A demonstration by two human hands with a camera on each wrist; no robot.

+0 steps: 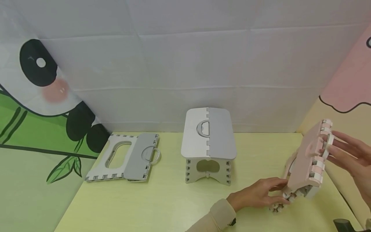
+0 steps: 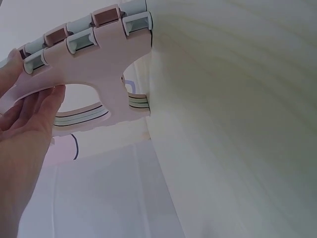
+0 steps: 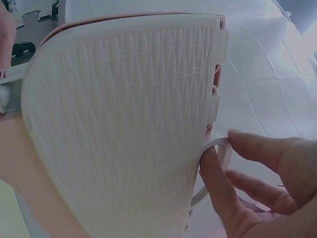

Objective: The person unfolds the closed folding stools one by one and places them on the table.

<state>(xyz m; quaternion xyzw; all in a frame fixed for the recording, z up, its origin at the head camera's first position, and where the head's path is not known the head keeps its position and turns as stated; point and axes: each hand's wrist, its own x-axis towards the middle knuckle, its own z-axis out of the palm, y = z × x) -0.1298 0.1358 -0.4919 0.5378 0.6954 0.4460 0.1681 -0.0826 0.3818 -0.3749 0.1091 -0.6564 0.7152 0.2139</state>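
Observation:
A pink and white folding stool, partly folded, is held tilted on edge over the table's right side. My left hand grips its lower left part; in the left wrist view the fingers reach into the oval cutout of a pink leg panel, with the thumb by the hinge row. At the hinged edge, my right hand holds the stool's white loop handle, one finger hooked through it. The right wrist view shows the ribbed white seat panel close up. Part of the right hand is outside the head view.
An unfolded grey and white step stool stands at the table's back middle. Another grey and white stool lies folded flat at the left. A black object shows at the bottom right. A pale sheet hangs behind the yellow-green table.

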